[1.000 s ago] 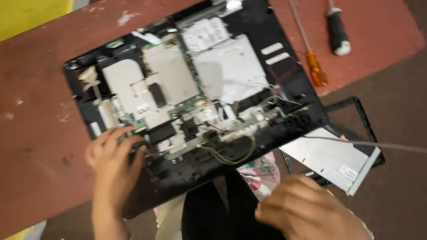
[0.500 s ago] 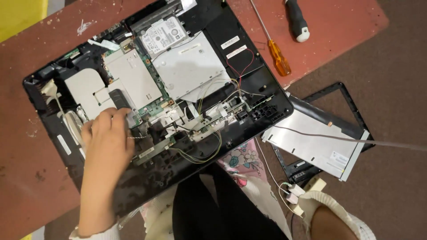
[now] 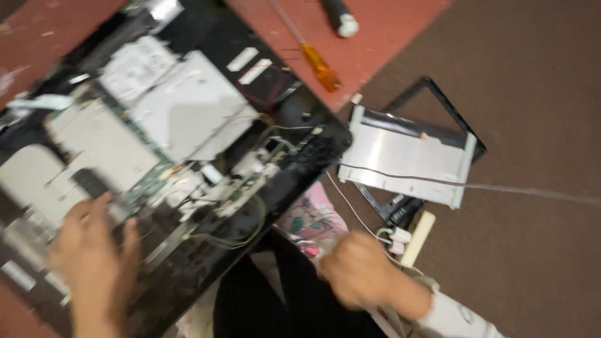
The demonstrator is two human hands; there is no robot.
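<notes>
An opened black computer chassis [image 3: 313, 156] lies tilted across the table, showing silver shield plates [image 3: 188, 112], a hard drive [image 3: 134, 66], a green board and loose wires. My left hand [image 3: 94, 256] rests flat on its near left part, fingers spread, holding nothing. My right hand [image 3: 360, 269] is off the chassis at the lower right, fingers curled, right beside a white plug [image 3: 400, 236] on a thin white wire. Motion blur hides whether it grips anything.
A silver metal panel [image 3: 407, 153] lies on a black frame [image 3: 451, 106] on the brown floor [image 3: 532, 263], with a thin grey cable [image 3: 501, 186] across it. An orange-handled screwdriver [image 3: 319, 66] and a black-handled tool [image 3: 338, 15] lie on the red table [image 3: 388, 37]. Pink patterned cloth [image 3: 310, 219] shows below the chassis.
My right hand has come up from the bottom edge toward the white plug. My left hand has slid toward the chassis's near edge. The view has swung right.
</notes>
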